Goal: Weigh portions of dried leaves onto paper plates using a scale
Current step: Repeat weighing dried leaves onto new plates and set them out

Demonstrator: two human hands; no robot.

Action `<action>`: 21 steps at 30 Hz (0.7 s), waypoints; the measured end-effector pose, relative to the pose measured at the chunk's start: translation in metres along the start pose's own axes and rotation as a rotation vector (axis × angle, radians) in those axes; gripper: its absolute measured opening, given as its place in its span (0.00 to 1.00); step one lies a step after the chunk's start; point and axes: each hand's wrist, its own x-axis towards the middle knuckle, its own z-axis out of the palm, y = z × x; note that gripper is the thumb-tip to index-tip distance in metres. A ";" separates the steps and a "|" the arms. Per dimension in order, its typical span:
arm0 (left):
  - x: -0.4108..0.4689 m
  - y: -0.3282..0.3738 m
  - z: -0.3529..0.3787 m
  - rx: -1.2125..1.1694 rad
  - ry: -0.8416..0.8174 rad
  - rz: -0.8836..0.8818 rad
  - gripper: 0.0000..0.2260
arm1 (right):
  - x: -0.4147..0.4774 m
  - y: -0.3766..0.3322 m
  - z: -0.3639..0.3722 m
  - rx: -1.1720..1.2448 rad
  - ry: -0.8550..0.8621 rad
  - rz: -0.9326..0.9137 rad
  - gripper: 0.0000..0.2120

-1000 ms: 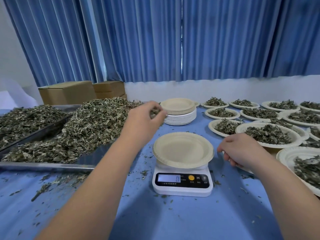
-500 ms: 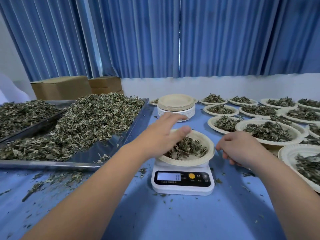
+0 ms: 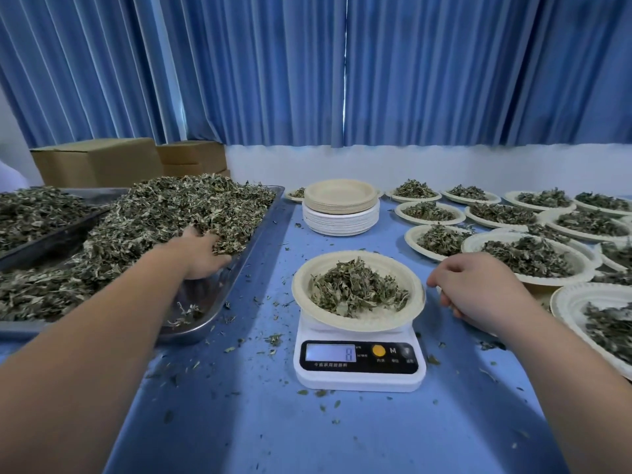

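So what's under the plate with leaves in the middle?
A white kitchen scale. The paper plate sits on it, covering its weighing platform; only the front with display and buttons shows.

Not much to go on tbh: left hand [image 3: 201, 254] and right hand [image 3: 478, 289] were bare, forearms bare right to the frame's edge.

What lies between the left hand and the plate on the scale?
In the head view, the metal tray's rim, then blue tabletop strewn with leaf crumbs, separate the left hand from the plate.
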 end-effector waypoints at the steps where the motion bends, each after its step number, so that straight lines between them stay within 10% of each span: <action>1: 0.003 -0.004 0.003 -0.014 -0.054 -0.019 0.34 | 0.000 0.000 0.000 -0.001 -0.003 -0.007 0.14; 13: -0.012 0.008 -0.023 0.071 -0.101 0.161 0.13 | 0.000 -0.001 0.001 -0.009 -0.029 -0.048 0.15; 21: -0.043 0.001 -0.012 -0.056 -0.196 0.223 0.25 | -0.001 -0.001 0.000 0.000 -0.030 -0.054 0.15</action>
